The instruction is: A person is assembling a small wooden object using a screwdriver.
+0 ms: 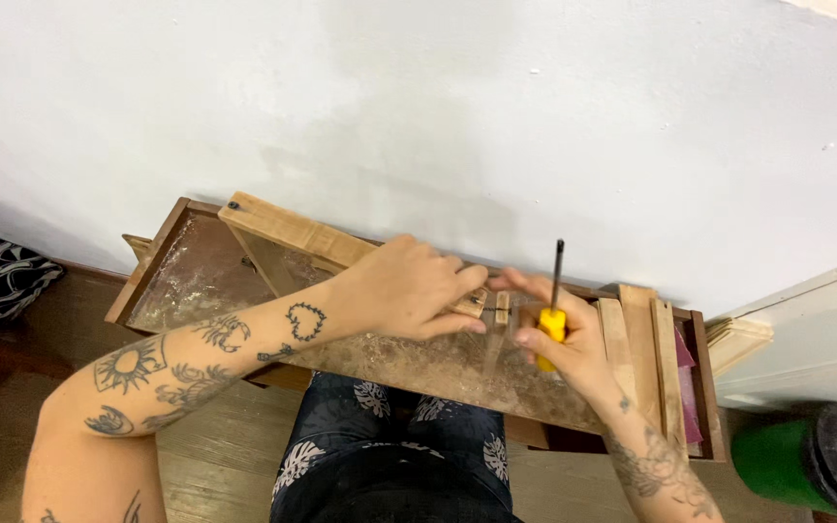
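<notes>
1 screwdriver point(554, 310) upright in right hand point(573, 344), shaft pointing up

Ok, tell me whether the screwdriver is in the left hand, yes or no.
No, the yellow-handled screwdriver sits in the right hand, shaft pointing up, while the left hand rests on a wooden strip.

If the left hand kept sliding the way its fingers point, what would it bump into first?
Most likely the right hand, which holds a yellow-handled screwdriver. The left hand points right along the wooden strip, and their fingertips nearly touch already.
</notes>
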